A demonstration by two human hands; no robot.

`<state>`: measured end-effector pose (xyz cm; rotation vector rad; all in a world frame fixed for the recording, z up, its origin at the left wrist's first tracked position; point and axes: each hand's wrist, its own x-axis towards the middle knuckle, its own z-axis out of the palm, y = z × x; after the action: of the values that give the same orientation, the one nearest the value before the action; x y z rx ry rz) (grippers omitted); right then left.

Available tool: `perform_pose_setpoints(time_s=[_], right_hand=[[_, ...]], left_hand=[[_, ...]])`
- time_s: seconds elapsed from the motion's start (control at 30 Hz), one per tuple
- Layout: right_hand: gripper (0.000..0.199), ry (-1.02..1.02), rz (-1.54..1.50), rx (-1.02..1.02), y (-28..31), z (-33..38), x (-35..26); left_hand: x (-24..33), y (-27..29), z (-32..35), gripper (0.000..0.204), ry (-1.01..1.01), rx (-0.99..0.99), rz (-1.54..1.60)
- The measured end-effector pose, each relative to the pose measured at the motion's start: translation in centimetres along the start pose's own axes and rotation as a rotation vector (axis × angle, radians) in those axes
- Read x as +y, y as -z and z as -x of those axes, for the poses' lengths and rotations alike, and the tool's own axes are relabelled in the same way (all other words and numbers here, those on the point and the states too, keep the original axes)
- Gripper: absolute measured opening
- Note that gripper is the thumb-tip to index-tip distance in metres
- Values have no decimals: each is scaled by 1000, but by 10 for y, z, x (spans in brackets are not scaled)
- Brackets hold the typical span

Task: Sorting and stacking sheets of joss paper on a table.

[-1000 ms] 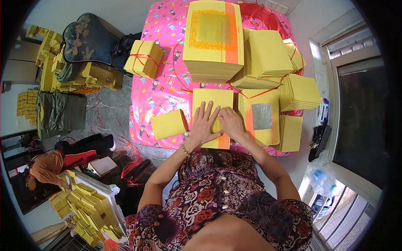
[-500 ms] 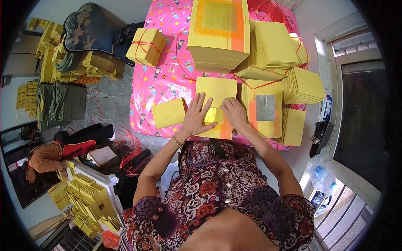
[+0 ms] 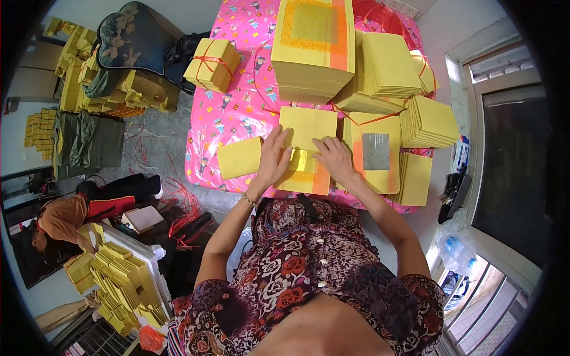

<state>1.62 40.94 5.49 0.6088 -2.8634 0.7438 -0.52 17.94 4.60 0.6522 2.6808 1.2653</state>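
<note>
Both my hands lie flat on the yellow sheet (image 3: 306, 148) at the near edge of the tabletop (image 3: 237, 107), right in front of my body. My left hand (image 3: 274, 159) presses on the sheet's left side, fingers (image 3: 279, 139) spread and pointing away from me; my right hand (image 3: 335, 159) rests on its right side, fingers apart and angled toward the left, tips close to the gold foil patch (image 3: 303, 161) that sits between the two hands. Neither hand is closed on anything; both only press down on the paper. The sheet's long axis runs away from me, its far half bare yellow, its near half carrying the foil and an orange band (image 3: 320, 184) along the edge nearest me. The foil lies just ahead of my right fingertips and just right of my left palm, so both hands are about equally near, the left perhaps touching it. Just left of my left hand lies a smaller yellow piece (image 3: 239, 157), touching or nearly touching the sheet. To the right, beside my right hand, is a stack with a silver patch (image 3: 375, 151), and beyond it more yellow stacks (image 3: 428, 121). Farther off stands a tall pile (image 3: 312, 65) and a tied bundle (image 3: 212, 64). I see no container on the tabletop; the paper lies in open stacks, some bound with red string.
</note>
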Motion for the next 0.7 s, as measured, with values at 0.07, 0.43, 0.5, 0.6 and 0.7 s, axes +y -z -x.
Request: perform_pose_setpoints(time_s=[0.07,0.43,0.5,0.6,0.7], right_hand=[[43,99,142,6,-3,-1,8],[23,329,192,166,12,-16,11],[23,345,188,168,14,-19,6],[23,330,128,127,15,-22,-3],[26,347,11,148,23,-25,-20]], left_hand=[[6,-2,-4,53,112,254,16],[3,5,-27,69,610,65,68],[-7,-1,-29,66,582,112,629],[-8,2,-30,61,638,228,1016],[-26,24,-8,52,672,283,980]])
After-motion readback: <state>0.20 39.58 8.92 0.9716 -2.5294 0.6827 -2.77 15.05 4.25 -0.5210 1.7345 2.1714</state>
